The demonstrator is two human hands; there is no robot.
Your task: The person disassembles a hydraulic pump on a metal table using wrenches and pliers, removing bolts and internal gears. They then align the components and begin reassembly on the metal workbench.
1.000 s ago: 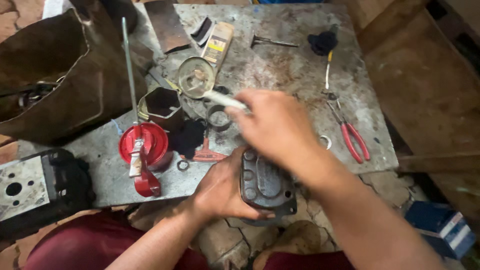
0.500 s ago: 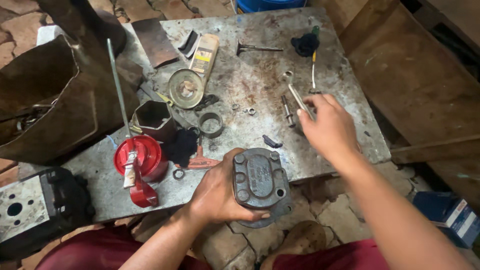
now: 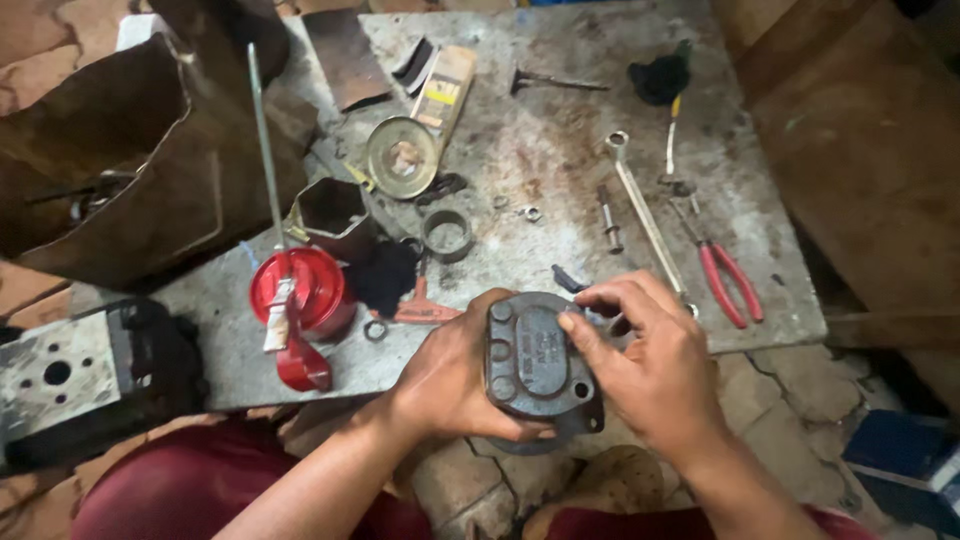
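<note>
Grey pump housing (image 3: pixel 537 365) — at the slab's (image 3: pixel 560 150) near edge, cupped from the left by the left hand (image 3: pixel 450 380). The right hand (image 3: pixel 645 365) has come back from the spanner (image 3: pixel 640 210) — empty, fingertips now on the cover.

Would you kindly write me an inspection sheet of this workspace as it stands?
Surface: stained grey metal plate, scratched, lying low over stone paving.
Job's things: dark grey cast-metal housing with bolt heads, held at the plate's near edge.
Clutter: long silver spanner, red-handled pliers, red round tin, brass-coloured disc, small metal ring, loose bolts.
Grippers: left hand grips the housing's side; right hand rests fingers on its top edge.
Cables: nothing seen.
Surroundings: brown sack-like bag, grey metal block, wooden boards.
</note>
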